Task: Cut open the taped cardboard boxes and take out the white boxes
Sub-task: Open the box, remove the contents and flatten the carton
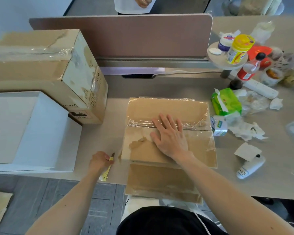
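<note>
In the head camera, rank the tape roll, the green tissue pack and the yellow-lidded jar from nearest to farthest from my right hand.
From the right hand, flat on the cardboard box:
1. Tape roll, just right of the box.
2. Green tissue pack, right, behind the roll.
3. Yellow-lidded jar, far back on the right.

A beige tabletop [176,85] is seen. A taped box [199,112] is set at its front edge, overhanging it. A larger box [41,65], also taped, is placed at the back left, with a white box [24,129] just before it. To the right, a tissue pack [226,102], tape roll [218,126], crumpled paper [244,129] and power strip [260,88] are scattered.
</note>
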